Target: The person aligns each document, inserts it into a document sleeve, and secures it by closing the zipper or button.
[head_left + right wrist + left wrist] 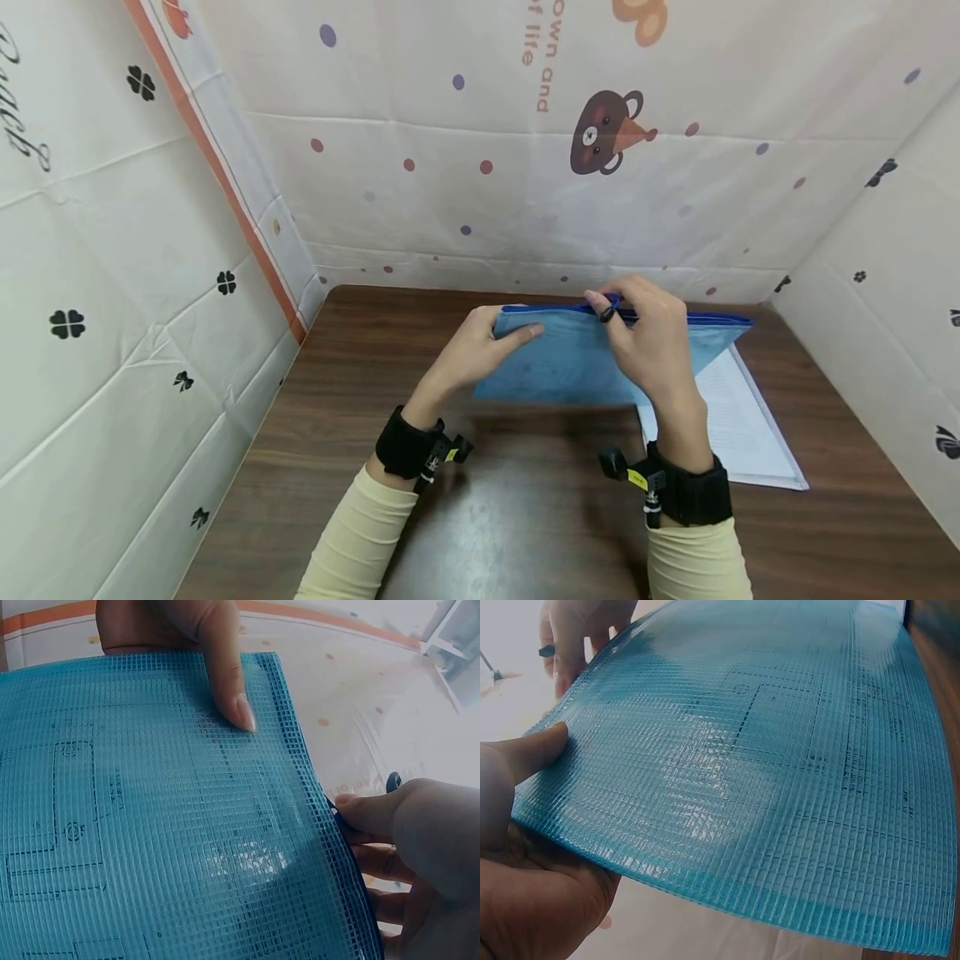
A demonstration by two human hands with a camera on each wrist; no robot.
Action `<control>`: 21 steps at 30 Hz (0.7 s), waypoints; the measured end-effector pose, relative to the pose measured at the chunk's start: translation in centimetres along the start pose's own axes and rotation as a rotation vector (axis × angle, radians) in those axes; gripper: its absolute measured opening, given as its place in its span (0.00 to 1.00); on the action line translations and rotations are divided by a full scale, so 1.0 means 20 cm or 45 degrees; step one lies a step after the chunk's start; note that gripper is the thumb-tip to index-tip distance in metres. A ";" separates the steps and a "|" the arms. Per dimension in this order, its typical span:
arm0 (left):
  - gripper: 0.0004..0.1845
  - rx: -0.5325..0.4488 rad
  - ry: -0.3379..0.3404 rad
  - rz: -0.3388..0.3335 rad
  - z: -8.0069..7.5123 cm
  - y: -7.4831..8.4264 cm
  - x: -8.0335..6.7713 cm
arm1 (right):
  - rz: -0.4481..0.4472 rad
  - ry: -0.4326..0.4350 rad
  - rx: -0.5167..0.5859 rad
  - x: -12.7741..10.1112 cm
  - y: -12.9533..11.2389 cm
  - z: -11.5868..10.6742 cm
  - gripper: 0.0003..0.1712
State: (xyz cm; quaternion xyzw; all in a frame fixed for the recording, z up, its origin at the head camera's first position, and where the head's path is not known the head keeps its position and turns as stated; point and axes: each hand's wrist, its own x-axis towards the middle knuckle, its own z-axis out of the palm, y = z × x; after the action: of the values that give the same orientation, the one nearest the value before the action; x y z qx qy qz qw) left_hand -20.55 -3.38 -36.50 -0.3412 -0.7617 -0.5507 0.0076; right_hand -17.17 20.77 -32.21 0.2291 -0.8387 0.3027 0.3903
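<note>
A blue mesh zip pouch [555, 358] is held tilted up over the brown table [525, 500]; printed papers show through its mesh [780, 750] [150, 825]. My left hand [480, 350] grips its left top corner, thumb on the front face [532, 750] and fingers behind. At the dark blue zip edge my right hand [645, 333] pinches the small dark zip pull [606, 314], about midway along the top. In the right wrist view the right fingers [390, 825] sit at the zip edge, and the left thumb [225, 682] presses the mesh.
A white printed sheet in a clear sleeve [742, 417] lies on the table under the pouch's right end. Patterned cloth walls [525, 167] close in the table at left, back and right. Black wrist straps with cameras sit on both forearms.
</note>
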 end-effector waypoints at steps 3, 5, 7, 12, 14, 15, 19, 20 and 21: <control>0.12 0.004 0.004 -0.006 -0.01 0.00 0.00 | 0.015 0.003 -0.004 0.00 0.00 0.00 0.07; 0.12 0.003 0.010 -0.007 -0.02 -0.01 -0.01 | 0.026 0.004 -0.007 0.00 0.00 -0.01 0.08; 0.12 0.001 0.017 -0.001 -0.03 -0.01 -0.01 | 0.036 0.005 -0.011 0.00 0.00 -0.01 0.09; 0.13 -0.006 0.009 0.023 -0.05 -0.01 -0.01 | 0.046 -0.001 -0.015 0.00 0.00 -0.01 0.10; 0.15 -0.012 0.003 0.029 -0.05 -0.01 -0.01 | 0.047 -0.003 -0.018 0.00 0.00 -0.01 0.10; 0.15 -0.014 0.001 0.030 -0.05 -0.01 -0.01 | 0.049 -0.003 -0.023 0.00 0.00 -0.01 0.09; 0.18 -0.017 -0.003 0.035 -0.04 -0.01 -0.01 | 0.056 0.000 -0.032 0.00 0.01 -0.02 0.09; 0.18 -0.015 -0.002 0.034 -0.04 -0.01 -0.01 | 0.058 0.001 -0.035 0.00 0.01 -0.02 0.09; 0.19 -0.012 -0.002 0.034 -0.05 -0.01 -0.01 | 0.058 0.000 -0.035 0.00 0.01 -0.02 0.09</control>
State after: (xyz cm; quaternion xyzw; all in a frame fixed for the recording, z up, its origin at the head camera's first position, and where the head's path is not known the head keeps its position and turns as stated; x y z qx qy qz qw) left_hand -20.79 -4.27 -36.34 -0.3519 -0.7544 -0.5539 0.0128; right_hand -17.14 21.19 -32.13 0.2045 -0.8478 0.3001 0.3865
